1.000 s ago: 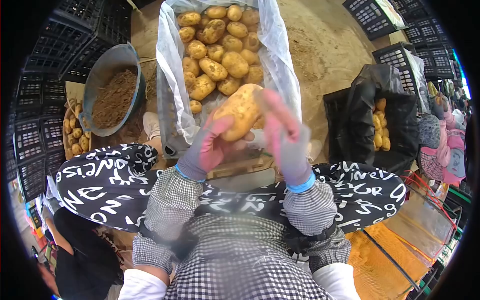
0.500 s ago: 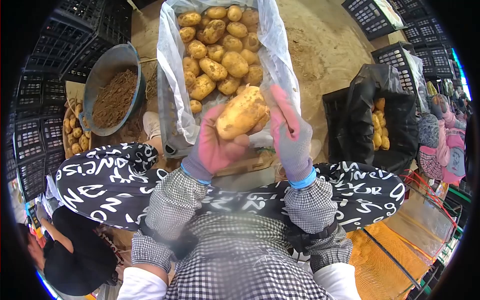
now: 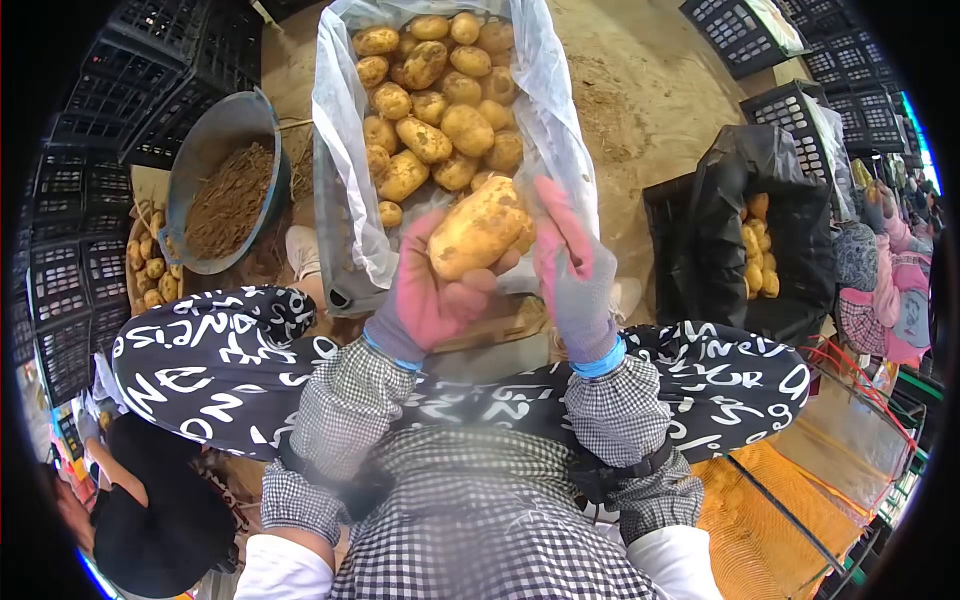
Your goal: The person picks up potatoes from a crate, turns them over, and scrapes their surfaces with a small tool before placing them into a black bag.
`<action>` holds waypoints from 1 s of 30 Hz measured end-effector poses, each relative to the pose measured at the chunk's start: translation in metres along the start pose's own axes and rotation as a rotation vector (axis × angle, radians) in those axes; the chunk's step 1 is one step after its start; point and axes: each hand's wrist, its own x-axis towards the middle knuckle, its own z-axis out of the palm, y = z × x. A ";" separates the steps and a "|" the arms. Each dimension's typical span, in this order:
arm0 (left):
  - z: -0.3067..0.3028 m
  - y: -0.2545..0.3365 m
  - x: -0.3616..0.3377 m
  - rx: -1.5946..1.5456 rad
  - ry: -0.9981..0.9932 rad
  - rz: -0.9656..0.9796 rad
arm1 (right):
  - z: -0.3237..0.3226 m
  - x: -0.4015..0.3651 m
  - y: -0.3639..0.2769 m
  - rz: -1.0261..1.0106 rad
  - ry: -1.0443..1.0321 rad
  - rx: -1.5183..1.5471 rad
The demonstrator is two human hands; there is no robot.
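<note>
A large yellow potato [image 3: 478, 232] with brown dirt patches rests in my left hand [image 3: 432, 292], whose gloved fingers curl around it from below and the left. Just right of the potato is my right hand [image 3: 578, 275], in a pink and grey glove. Its fingers are stretched upward, with nothing seen in them. Beyond both hands stands a crate lined with a clear plastic sheet [image 3: 552, 90], holding many potatoes [image 3: 468, 130]. The potato in my hand hangs over the crate's near end.
On the left is a tub [image 3: 178, 200] of loose soil [image 3: 235, 195], with more potatoes [image 3: 150, 265] beside it. At right stands a crate lined in black plastic [image 3: 690, 240], with potatoes inside. Stacked black crates [image 3: 70, 265] line the left side. Other people are at both edges.
My right hand has shifted slightly left and down beside the potato. My left hand keeps hold of the potato, which has barely moved.
</note>
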 end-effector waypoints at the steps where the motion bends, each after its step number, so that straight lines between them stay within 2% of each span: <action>1: -0.001 0.000 0.000 -0.028 -0.006 0.014 | 0.002 -0.003 0.001 -0.018 -0.038 0.003; 2: -0.003 -0.002 0.001 -0.056 -0.013 0.025 | 0.002 -0.006 0.003 -0.065 -0.113 -0.049; 4: -0.006 -0.002 0.002 -0.030 -0.001 0.057 | 0.003 -0.006 -0.003 -0.103 -0.130 -0.052; 6: -0.009 0.000 0.002 0.077 0.035 0.106 | 0.005 -0.001 -0.012 -0.090 -0.021 0.050; 8: -0.009 0.000 0.000 0.100 0.046 0.093 | 0.004 0.003 -0.011 0.005 -0.003 0.039; 10: -0.007 0.000 0.003 0.109 0.048 0.077 | -0.001 0.005 -0.010 -0.015 -0.024 -0.049; 12: -0.005 0.000 0.002 0.099 0.053 0.075 | -0.003 0.003 -0.009 -0.144 -0.094 -0.201; 18: -0.006 0.000 0.003 0.060 0.073 0.042 | 0.008 0.006 0.001 -0.085 0.044 0.095; 20: -0.007 -0.001 0.004 0.027 0.053 0.049 | 0.002 -0.003 -0.009 -0.045 -0.118 -0.075; 23: -0.014 0.003 0.004 0.000 -0.023 -0.008 | 0.000 -0.006 -0.014 0.089 -0.197 0.046; 24: -0.015 0.004 0.005 -0.006 -0.059 -0.042 | -0.001 -0.007 -0.012 0.059 -0.238 0.050; 25: 0.004 -0.003 0.006 0.015 0.091 0.017 | -0.002 -0.008 -0.011 0.029 -0.278 0.054; 27: 0.031 -0.015 0.008 0.094 0.340 0.141 | -0.006 -0.010 0.000 -0.209 -0.445 -0.135; 29: 0.029 -0.016 0.009 0.255 0.511 0.264 | 0.001 -0.012 0.003 -0.196 -0.324 -0.053; 30: 0.013 -0.014 0.007 0.332 0.473 0.302 | 0.003 -0.012 0.002 -0.156 -0.293 -0.028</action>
